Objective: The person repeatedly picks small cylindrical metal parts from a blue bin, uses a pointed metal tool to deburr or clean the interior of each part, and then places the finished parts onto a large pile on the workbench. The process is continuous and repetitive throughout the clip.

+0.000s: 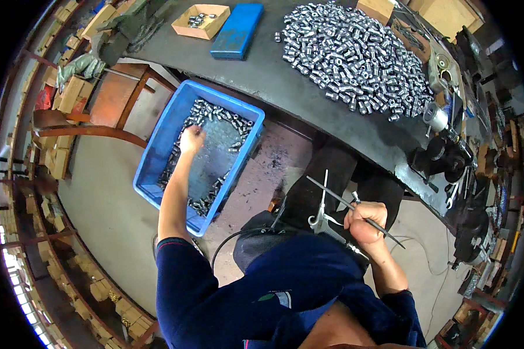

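Observation:
My left hand reaches into a blue plastic bin on the left, its fingers curled beside the small metal fittings. What those fingers hold, if anything, is hidden. In front of my lap, my right hand is closed around a thin dark rod, tapered at its lower end like a round file. A single small metal fitting sticks up at the fingers of that hand. Just left of it, an air blow gun with a long thin nozzle lies over my lap.
A big heap of shiny metal fittings covers the right of the dark workbench. A blue box and a small carton stand at its far left. A vise-like tool sits rightward. A wooden chair stands beside the bin.

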Action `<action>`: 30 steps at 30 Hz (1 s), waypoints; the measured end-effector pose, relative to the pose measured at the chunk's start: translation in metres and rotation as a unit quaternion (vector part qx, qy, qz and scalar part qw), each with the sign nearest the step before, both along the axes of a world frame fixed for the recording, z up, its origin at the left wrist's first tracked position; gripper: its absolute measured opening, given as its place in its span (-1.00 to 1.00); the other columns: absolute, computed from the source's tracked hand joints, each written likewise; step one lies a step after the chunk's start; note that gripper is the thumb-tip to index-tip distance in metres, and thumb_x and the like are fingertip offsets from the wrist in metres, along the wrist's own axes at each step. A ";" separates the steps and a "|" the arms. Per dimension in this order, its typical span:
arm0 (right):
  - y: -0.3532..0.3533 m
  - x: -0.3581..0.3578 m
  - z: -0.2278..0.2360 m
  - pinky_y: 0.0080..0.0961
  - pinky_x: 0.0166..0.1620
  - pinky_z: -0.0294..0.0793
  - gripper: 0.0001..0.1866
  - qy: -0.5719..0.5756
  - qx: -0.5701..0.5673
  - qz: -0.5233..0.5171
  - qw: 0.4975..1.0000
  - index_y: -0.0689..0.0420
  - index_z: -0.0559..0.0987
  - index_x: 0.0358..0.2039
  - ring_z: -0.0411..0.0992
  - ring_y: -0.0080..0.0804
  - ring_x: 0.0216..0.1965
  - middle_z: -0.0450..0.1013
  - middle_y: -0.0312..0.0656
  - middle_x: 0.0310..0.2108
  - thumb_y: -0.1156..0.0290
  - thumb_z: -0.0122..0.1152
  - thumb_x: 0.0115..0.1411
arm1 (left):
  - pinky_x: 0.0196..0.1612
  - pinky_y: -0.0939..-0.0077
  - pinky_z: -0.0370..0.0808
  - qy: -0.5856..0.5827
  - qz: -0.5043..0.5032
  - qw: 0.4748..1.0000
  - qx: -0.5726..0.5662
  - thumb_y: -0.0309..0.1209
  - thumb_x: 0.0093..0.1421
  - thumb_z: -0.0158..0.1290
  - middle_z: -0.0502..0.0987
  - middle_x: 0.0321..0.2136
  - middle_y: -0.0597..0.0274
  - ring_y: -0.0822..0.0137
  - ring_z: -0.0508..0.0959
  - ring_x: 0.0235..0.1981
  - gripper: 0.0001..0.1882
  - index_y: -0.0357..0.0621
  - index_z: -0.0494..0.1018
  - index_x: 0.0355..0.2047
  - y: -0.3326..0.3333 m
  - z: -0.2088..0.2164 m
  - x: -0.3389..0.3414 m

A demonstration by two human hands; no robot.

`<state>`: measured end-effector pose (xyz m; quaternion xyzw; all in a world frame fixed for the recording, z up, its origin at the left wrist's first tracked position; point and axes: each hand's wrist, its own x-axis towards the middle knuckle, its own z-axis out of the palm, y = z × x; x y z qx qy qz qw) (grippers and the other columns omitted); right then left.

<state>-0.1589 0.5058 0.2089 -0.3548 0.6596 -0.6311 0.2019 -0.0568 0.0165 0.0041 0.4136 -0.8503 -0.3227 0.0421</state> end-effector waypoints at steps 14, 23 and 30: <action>0.003 0.003 -0.010 -0.60 -0.68 0.26 -0.67 0.013 0.048 -0.034 0.998 0.19 0.12 -0.84 0.25 -0.47 -0.79 0.17 -0.25 -0.84 0.68 0.00 -0.11 | -0.23 0.19 0.51 -0.196 -0.040 0.944 -0.262 -0.31 0.03 0.05 0.56 -0.36 0.01 0.06 0.58 -0.29 -0.73 -0.14 0.43 -0.26 0.003 -0.016 -0.085; 0.005 0.001 -0.013 -0.62 -0.68 0.25 -0.70 0.014 0.046 -0.013 0.999 0.19 0.13 -0.83 0.24 -0.50 -0.79 0.15 -0.27 -0.83 0.72 -0.01 -0.15 | -0.46 0.42 0.54 -0.005 0.095 0.992 0.077 -0.35 -0.11 0.15 0.57 -0.59 0.10 0.33 0.53 -0.72 -0.65 -0.24 0.55 -0.27 -0.015 -0.026 -0.042; 0.013 0.008 -0.017 -0.53 -0.65 0.05 -0.78 -0.034 0.059 -0.038 0.997 0.18 0.23 -0.82 0.17 -0.47 -0.76 0.17 -0.24 -0.81 0.46 0.07 -0.24 | -0.12 0.25 0.48 -0.223 -0.084 0.958 -0.157 -0.24 -0.11 0.14 0.54 -0.21 0.03 0.12 0.55 -0.17 -0.65 0.04 0.54 -0.25 0.021 -0.004 -0.033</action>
